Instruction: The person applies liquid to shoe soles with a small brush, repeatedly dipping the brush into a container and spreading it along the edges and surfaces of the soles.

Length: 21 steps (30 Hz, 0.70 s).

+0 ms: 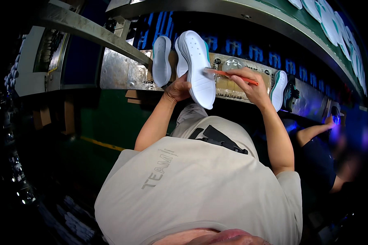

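Observation:
My left hand (177, 89) grips a white shoe sole (197, 65) by its left side, fingers partly hidden under it. The sole is tilted up, with small holes toward its far end, grooves toward its near end and a green strip along its right edge. Between the fingers of my right hand (251, 86) is a brush (248, 79) with an orange-red handle. Its pale bristles meet the sole's upper face near the middle. Another white sole (180, 61) shows partly behind the held one; whether my left hand also holds it, I cannot tell.
A white sole (161, 61) lies on the bench at left, another sole (278, 90) at right. Beyond my right hand sits a clear rounded container (232, 63) on the taped bench top (233, 89). Blue racks (255, 53) line the back. At far right is another person's hand (329, 121).

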Available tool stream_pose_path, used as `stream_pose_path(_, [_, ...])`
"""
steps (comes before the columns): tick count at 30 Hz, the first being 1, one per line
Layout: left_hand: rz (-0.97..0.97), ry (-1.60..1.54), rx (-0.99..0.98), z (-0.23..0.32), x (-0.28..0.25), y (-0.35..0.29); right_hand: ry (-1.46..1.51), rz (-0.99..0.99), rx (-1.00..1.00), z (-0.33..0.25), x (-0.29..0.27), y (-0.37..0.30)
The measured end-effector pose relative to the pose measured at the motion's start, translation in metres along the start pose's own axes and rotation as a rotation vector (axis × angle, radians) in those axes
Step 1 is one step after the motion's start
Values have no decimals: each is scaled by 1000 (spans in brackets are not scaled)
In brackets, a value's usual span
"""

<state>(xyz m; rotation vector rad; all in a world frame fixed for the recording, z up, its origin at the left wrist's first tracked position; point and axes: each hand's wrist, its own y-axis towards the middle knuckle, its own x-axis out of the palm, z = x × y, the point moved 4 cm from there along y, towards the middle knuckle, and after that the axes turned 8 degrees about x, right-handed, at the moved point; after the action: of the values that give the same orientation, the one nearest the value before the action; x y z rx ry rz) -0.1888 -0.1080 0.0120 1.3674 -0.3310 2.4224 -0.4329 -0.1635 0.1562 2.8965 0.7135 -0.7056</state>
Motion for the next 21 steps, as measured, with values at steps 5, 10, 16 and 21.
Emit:
stream_pose_path(5, [-116, 177, -30, 27, 48, 4, -62, 100, -163, -12, -13, 2])
stream_pose_path(10, [-77, 337, 133, 51, 47, 5, -118, -7, -157, -21, -16, -23])
stream_pose_path(16, [25, 994, 366, 79, 82, 1, 163, 31, 215, -18, -8, -48])
stream_pose_path(21, [-16, 1305, 580, 73, 113, 0, 383, 58, 269, -29, 4, -57])
